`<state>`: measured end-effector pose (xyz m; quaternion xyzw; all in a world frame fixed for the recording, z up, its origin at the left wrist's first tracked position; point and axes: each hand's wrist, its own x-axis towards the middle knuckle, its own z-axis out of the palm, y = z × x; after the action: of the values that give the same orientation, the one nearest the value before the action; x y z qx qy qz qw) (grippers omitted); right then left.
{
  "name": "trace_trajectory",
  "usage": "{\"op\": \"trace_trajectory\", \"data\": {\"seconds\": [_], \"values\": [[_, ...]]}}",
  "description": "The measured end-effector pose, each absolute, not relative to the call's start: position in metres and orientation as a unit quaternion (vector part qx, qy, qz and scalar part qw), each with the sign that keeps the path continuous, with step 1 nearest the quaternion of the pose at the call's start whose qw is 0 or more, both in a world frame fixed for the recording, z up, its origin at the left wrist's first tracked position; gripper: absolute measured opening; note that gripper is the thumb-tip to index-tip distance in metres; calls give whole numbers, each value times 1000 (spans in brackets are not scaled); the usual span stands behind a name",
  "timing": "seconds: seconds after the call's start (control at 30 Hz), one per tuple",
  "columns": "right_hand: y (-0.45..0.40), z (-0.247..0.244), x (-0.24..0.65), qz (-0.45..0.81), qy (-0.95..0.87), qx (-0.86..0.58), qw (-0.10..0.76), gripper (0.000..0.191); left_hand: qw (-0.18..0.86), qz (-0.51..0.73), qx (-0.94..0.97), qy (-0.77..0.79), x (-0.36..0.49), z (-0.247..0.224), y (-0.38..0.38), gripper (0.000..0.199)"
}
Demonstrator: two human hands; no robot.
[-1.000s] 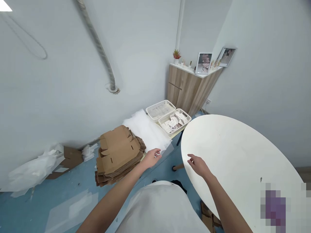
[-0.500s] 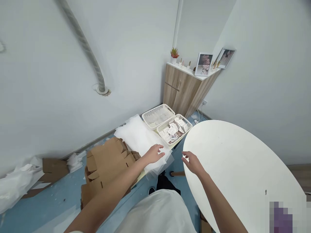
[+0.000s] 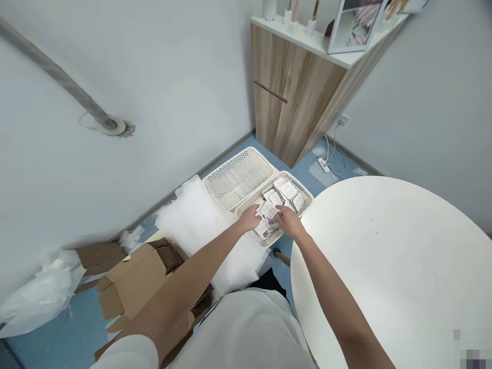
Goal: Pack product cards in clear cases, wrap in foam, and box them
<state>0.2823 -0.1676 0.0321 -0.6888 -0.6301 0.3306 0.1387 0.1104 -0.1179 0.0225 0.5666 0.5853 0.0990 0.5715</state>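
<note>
Whereas both had hovered outside it earlier, the left hand (image 3: 249,220) and the right hand (image 3: 289,221) had reached the card-filled basket (image 3: 308,198), fingers partly curled at opposite sides of a white card (image 3: 269,209) atop others; how firmly either gripped it was unclear. A second basket (image 3: 207,180) adjoined.

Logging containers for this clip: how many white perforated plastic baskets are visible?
2. One basket nearer the grey-white wall; the other basket beside it, nearer the round white table, left hand and right hand at its white printed cards. Any stacked underneath would be hidden.
</note>
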Motion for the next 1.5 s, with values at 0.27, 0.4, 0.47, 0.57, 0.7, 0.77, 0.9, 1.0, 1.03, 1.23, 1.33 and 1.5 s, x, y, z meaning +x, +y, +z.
{"op": "trace_trajectory", "data": {"seconds": [0.27,0.4,0.47,0.57,0.7,0.77,0.9,1.0,1.03,1.23,1.33,1.5], "values": [[-147,-1,278,331,-619,-710,61,46,639,78,504,576,123,-19,-110,46],[-144,-10,278,357,-600,-711,85,43,627,93,469,615,128,-27,-113,36],[-143,-11,280,373,-590,-708,108,40,636,106,460,610,128,-28,-113,32],[-144,-9,284,395,-565,-709,150,39,653,126,449,597,128,-23,-112,29],[-149,2,288,425,-507,-719,212,39,664,166,439,582,124,-8,-111,32],[-154,10,288,446,-476,-715,251,39,665,200,429,578,120,0,-114,30],[-170,34,283,472,-436,-689,335,39,668,254,395,577,110,22,-127,24],[-192,58,276,462,-434,-673,381,38,693,290,352,558,101,44,-146,24],[-202,66,273,457,-437,-665,397,38,712,297,334,542,97,51,-155,23],[-286,105,258,411,-482,-614,471,25,830,217,290,424,86,79,-232,20],[-341,115,257,391,-471,-636,469,21,849,114,340,389,88,79,-275,22],[-424,130,261,402,-375,-677,489,27,803,105,457,368,99,83,-321,35]]}}
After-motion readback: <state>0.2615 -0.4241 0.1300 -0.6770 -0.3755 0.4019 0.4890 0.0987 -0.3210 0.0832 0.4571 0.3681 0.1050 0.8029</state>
